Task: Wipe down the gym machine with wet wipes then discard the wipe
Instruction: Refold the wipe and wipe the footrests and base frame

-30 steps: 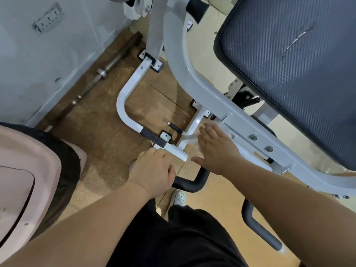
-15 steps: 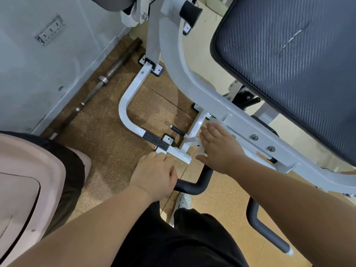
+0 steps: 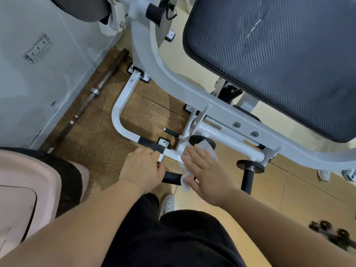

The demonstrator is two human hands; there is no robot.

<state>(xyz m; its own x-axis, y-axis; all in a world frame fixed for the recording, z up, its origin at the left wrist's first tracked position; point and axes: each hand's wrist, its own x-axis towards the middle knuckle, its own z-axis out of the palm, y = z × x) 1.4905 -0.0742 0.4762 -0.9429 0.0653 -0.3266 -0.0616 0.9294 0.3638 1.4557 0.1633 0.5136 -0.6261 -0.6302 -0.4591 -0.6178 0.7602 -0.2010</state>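
The gym machine has a white steel frame point(image 3: 154, 70) and a dark padded seat point(image 3: 279, 60) at the upper right. My left hand point(image 3: 142, 168) grips the black handle point(image 3: 171, 178) low on the frame, fingers curled round it. My right hand point(image 3: 204, 170) lies flat with straight fingers over a white wet wipe point(image 3: 207, 149), pressing it on the low white bar beside the handle. The wipe shows past the fingertips and below the thumb.
A steel barbell point(image 3: 96, 91) lies along the grey wall point(image 3: 38, 74) on brown rubber flooring. A pink bin lid point(image 3: 25, 189) is at the lower left. Black dumbbells point(image 3: 335, 234) lie at the lower right. My dark-trousered legs and a white shoe point(image 3: 167, 203) are below.
My right hand slid down from the upper frame bar to the low bar near the handle, and the wipe now shows under it. The left hand stays on the handle.
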